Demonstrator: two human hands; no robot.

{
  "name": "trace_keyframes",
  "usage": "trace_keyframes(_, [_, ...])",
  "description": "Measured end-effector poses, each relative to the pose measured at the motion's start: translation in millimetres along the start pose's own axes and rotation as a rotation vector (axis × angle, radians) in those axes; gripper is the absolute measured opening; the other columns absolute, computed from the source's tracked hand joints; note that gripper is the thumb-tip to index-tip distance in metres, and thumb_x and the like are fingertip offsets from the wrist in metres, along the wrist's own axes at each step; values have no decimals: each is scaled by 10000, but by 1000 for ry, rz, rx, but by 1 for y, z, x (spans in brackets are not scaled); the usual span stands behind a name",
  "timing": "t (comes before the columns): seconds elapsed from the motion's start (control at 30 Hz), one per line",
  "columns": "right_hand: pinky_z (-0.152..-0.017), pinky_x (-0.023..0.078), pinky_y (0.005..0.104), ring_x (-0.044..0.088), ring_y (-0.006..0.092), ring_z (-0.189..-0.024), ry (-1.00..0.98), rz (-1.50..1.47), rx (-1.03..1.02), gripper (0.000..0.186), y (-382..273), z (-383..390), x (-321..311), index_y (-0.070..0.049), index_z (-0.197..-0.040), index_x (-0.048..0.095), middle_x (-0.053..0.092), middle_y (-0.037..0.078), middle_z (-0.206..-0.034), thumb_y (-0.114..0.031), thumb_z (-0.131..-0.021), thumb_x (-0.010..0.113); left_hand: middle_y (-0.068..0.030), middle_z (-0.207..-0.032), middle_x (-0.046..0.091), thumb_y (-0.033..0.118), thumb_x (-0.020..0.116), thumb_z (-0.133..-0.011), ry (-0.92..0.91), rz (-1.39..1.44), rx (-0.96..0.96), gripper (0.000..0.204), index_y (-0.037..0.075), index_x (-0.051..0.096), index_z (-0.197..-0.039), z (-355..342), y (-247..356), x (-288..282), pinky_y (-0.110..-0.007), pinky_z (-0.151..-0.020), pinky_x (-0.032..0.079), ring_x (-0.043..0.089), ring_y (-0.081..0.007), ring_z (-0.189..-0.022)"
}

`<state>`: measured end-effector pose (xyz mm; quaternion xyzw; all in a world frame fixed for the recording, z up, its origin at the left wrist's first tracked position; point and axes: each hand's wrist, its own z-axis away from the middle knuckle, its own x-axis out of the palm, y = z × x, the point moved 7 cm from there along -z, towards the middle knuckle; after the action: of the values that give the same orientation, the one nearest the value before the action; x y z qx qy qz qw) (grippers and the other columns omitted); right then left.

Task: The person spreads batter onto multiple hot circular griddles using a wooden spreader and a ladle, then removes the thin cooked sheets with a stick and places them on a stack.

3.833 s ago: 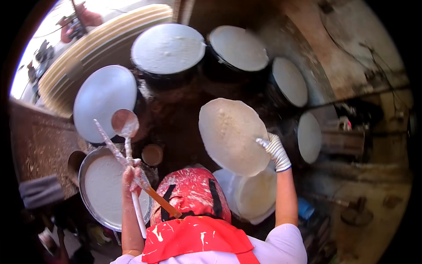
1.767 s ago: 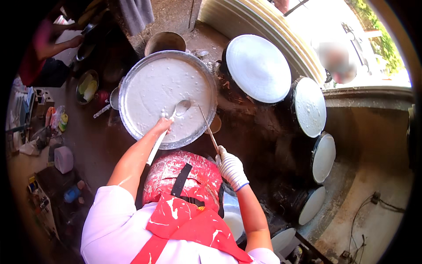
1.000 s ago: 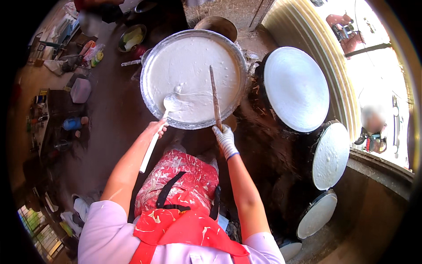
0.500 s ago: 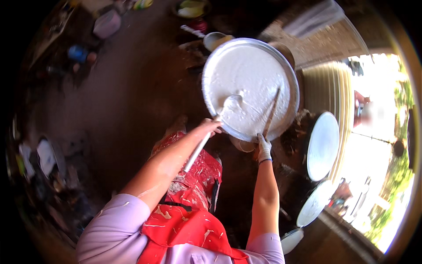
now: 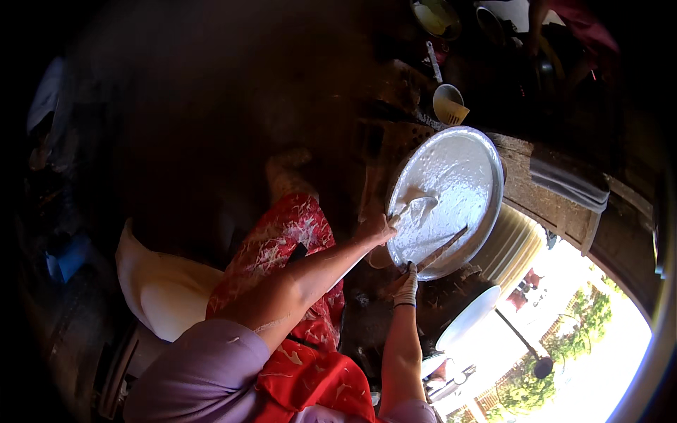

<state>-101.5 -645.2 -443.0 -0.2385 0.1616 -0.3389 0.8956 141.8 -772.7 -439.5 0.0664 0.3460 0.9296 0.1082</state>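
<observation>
We see the ladle [image 5: 421, 204] lying up and to the right of the left hand [image 5: 379, 230], its bowl over the near left part of the white batter [image 5: 451, 169] in the wide metal basin [image 5: 498, 169]. Its long axis slants from lower left to upper right, the pale handle crossing the basin's left rim and running out behind the hand, partly lost to us behind the forearm. The narrow flat stick [image 5: 444, 248] slants much the same way, lower and further right, over the basin's near right part. Of the two hands, the left is nearer the ladle's bowl, while the gloved right hand [image 5: 407, 287] sits below, just beside the basin's lower rim. As for the grip, we find the bare left fingers closed around the ladle's handle, with no wide gap showing. The right hand is likewise closed, holding the stick by its lower end. We cannot tell whether either hand touches the rim, nor how deep the ladle's bowl sits in the batter. To the right of the gloved hand, apart from it, we see a round white disc [image 5: 467, 319].
</observation>
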Motion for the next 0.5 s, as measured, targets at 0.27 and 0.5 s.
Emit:
trace_keyframes(0.27, [-904,354,312,469,188,-917,-65,46,50,320,10,6,-4,-85,-1088,521,538,28,-979,-334,-897,458,-191,-553,534,254,594,-734,289,-713,560,276,5,623,-619,-5,16,14,-496,-463,459,546,-320,-468])
trace_keyframes(0.5, [-928,342,314,438,201,-1045,78,57,140,399,18,47,46,-98,-1164,508,508,44,-1165,-379,-886,454,-165,-524,594,312,549,-792,-74,-189,164,397,-66,619,-694,-4,30,-40,-358,-491,511,590,-241,-424])
